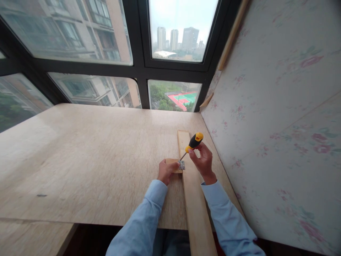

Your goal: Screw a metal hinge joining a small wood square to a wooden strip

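A yellow and black screwdriver (195,140) is gripped near its collar by my right hand (204,161). It leans, with its shaft slanting down to the left and its tip at a small metal hinge (181,165). The hinge lies across the joint between a short wooden block (173,161) and a long wooden board (195,202). My left hand (167,170) is closed on the short block, its thumb on top beside the hinge. The fingers under the block are hidden. Whether a screw sits under the tip is too small to tell.
The long board runs over the front edge of the pale marble-patterned ledge (106,160). A small dark object (42,195) lies at the left. A wall with flowered paper (279,142) rises close on the right, and dark-framed windows (141,71) stand behind.
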`<state>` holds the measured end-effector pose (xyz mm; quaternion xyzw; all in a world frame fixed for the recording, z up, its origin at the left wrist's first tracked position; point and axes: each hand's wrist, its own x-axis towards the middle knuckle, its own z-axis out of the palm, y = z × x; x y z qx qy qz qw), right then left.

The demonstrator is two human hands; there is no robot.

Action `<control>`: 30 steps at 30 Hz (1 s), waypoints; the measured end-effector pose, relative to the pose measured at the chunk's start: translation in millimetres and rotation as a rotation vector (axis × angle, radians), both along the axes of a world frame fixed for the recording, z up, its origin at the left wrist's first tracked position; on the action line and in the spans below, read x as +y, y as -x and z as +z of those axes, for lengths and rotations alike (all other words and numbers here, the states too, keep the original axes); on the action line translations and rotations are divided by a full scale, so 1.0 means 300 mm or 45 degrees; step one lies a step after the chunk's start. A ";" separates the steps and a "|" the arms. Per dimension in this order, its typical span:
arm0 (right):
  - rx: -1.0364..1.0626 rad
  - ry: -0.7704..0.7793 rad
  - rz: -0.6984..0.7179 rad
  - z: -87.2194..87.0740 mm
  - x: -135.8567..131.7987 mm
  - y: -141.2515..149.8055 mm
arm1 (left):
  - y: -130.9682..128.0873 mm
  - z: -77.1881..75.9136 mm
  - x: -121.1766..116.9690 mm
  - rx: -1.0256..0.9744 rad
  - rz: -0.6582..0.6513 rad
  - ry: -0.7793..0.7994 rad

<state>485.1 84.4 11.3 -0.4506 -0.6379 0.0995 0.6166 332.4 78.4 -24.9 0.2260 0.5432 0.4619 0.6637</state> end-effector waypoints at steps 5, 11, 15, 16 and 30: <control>-0.014 0.017 -0.025 0.006 -0.002 -0.009 | 0.000 -0.005 0.003 0.000 0.000 -0.008; 0.156 0.119 -0.010 -0.004 0.002 -0.013 | 0.001 -0.017 0.006 -0.007 0.000 -0.010; 0.431 0.222 0.270 0.005 0.001 0.004 | -0.002 -0.012 0.005 0.005 0.007 -0.011; 0.489 0.239 0.340 0.011 0.000 0.009 | -0.002 -0.010 0.004 0.010 0.006 -0.010; 0.366 0.336 0.197 -0.006 0.022 0.014 | -0.002 -0.007 -0.003 0.024 0.028 -0.044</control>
